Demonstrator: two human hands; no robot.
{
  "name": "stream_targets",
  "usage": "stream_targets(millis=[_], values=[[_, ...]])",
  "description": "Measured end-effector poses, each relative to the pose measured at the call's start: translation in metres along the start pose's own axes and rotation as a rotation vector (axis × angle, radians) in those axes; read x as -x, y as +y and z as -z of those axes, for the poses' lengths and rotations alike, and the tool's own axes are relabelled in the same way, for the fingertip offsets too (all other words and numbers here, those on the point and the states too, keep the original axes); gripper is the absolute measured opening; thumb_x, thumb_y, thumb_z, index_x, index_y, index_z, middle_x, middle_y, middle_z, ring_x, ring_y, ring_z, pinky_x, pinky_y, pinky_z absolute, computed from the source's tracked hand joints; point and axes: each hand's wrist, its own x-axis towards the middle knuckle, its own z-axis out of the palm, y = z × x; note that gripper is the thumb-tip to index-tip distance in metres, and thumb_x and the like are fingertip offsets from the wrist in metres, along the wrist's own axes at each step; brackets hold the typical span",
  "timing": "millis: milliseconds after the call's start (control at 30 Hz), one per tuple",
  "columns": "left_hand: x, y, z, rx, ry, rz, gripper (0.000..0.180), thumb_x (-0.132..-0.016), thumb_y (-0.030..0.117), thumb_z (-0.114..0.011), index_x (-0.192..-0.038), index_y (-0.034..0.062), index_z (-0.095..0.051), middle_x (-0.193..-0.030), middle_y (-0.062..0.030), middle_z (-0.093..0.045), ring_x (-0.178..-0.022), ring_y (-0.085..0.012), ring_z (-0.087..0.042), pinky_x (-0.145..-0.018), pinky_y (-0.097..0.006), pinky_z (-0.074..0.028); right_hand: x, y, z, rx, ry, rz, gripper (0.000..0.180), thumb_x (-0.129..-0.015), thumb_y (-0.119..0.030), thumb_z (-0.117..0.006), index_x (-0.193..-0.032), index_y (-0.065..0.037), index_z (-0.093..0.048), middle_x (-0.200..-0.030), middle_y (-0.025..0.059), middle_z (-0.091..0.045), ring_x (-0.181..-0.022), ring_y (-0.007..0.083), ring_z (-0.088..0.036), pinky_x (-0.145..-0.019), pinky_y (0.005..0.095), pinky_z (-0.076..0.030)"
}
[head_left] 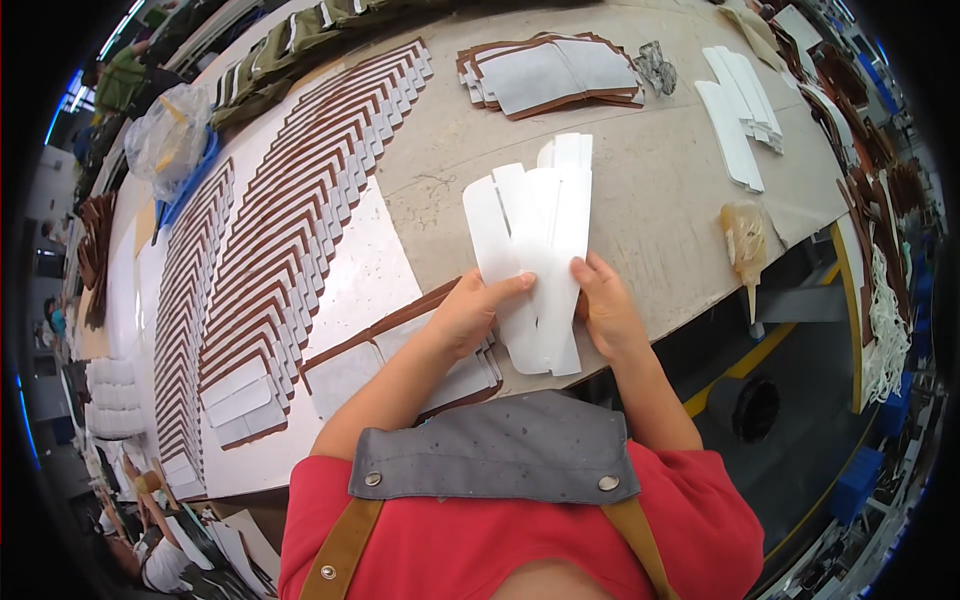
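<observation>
A fanned bundle of white cut strips point(535, 250) is gripped from both sides just above the near edge of the workbench point(650, 190). The left hand point(468, 315) is closed on the bundle's lower left edge, with the thumb laid across the front of the strips and the remaining fingers curled behind them. The right hand point(605, 305) is closed on the lower right edge, its fingertips pressed onto the front face. The strips are spread apart at their upper ends and bunched together at the bottom, where they are held. Directly beneath the left wrist, a small stack of brown-edged grey pieces point(400, 365) is seen lying on a white sheet. Further to the left, long overlapping rows of brown-and-white pieces point(300, 210) are laid out across the bench. At the far edge, another pile of grey panels with brown borders point(550, 72) is found, and to the right of it a separate group of white strips point(740, 110). A squeeze bottle of yellowish glue point(745, 245) is set near the right edge of the bench, nozzle downward.
</observation>
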Motion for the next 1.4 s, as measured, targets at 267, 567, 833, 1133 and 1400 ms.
stream_targets(millis=[267, 567, 833, 1133, 1400], values=[[0.008, 0.001, 0.007, 0.055, 0.053, -0.138, 0.039, -0.085, 0.018, -0.062, -0.116, -0.0025, -0.051, -0.11, -0.0117, -0.059, -0.1, -0.0189, -0.057, -0.088, -0.034, -0.046, 0.004, -0.001, -0.005, -0.021, -0.111, 0.037, 0.028, -0.093, -0.018, -0.054, -0.113, 0.001, -0.056, -0.102, 0.0059, -0.062, -0.091, 0.0108, -0.058, -0.08, 0.0274, -0.047], [0.025, 0.012, 0.03, -0.006, 0.348, -0.493, 0.029, -0.09, 0.008, -0.054, -0.117, -0.0021, -0.048, -0.108, -0.0118, -0.06, -0.097, -0.0184, -0.059, -0.083, -0.032, -0.049, -0.004, -0.015, 0.023, -0.103, 0.039, 0.155, 0.019, -0.09, -0.014, -0.056, -0.102, 0.0, -0.059, -0.091, 0.0056, -0.064, -0.082, 0.0119, -0.062, -0.074, 0.0264, -0.05], [0.055, 0.03, 0.049, 0.362, 0.075, -0.38, 0.032, -0.089, 0.012, -0.055, -0.118, 0.0001, -0.049, -0.109, -0.0117, -0.06, -0.098, -0.0193, -0.059, -0.087, -0.036, -0.049, 0.007, -0.028, 0.019, 0.144, 0.117, 0.257, 0.016, -0.086, -0.007, -0.06, -0.099, 0.002, -0.058, -0.087, 0.0071, -0.064, -0.075, 0.01, -0.061, -0.065, 0.024, -0.051], [0.042, -0.003, 0.023, 0.215, 0.017, -0.046, 0.038, -0.088, 0.017, -0.058, -0.121, 0.0007, -0.047, -0.114, -0.0092, -0.058, -0.107, -0.0192, -0.054, -0.093, -0.037, -0.043, 0.016, -0.01, -0.024, 0.428, -0.247, 0.19, 0.033, -0.083, -0.007, -0.065, -0.113, 0.003, -0.055, -0.101, 0.008, -0.063, -0.091, 0.0125, -0.059, -0.077, 0.0263, -0.049], [0.041, -0.009, 0.023, 0.22, 0.047, -0.074, 0.044, -0.09, 0.019, -0.056, -0.127, 0.0006, -0.041, -0.12, -0.0104, -0.053, -0.111, -0.0213, -0.052, -0.095, -0.04, -0.041, 0.014, -0.003, -0.017, 0.315, -0.419, 0.199, 0.027, -0.089, -0.007, -0.058, -0.114, 0.003, -0.054, -0.099, 0.0042, -0.061, -0.092, 0.0101, -0.057, -0.079, 0.0255, -0.047]])
